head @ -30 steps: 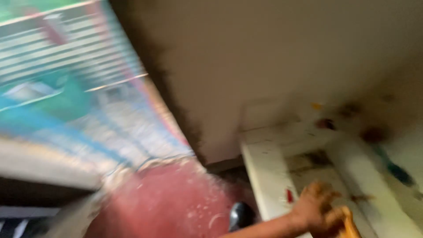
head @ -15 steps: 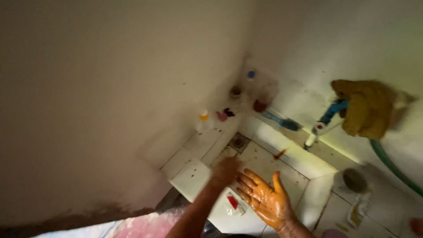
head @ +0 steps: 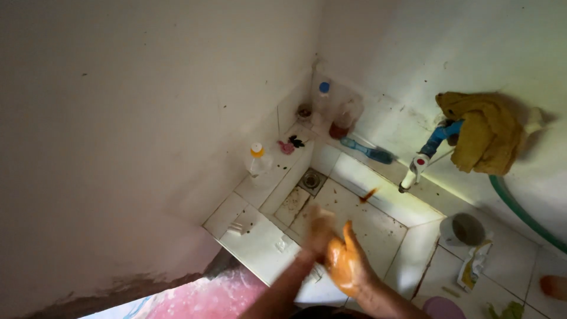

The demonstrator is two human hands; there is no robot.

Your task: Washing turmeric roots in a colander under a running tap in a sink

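Over the white tiled wash basin [head: 378, 227], the orange-stained right hand [head: 344, 266] presses fingers-together against the blurred left hand [head: 319, 229]; rubbing works best kept low over the small round metal floor drain [head: 311, 179].

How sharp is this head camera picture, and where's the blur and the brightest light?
Head view: the left hand is smeared by motion blur, the orange-stained right hand slightly soft; the tiled basin, tap and yellow cloth are sharp. The brightest light falls on the right wall and the ledge below the tap; the left wall is dimmer, and wide-angle distortion tilts the walls.
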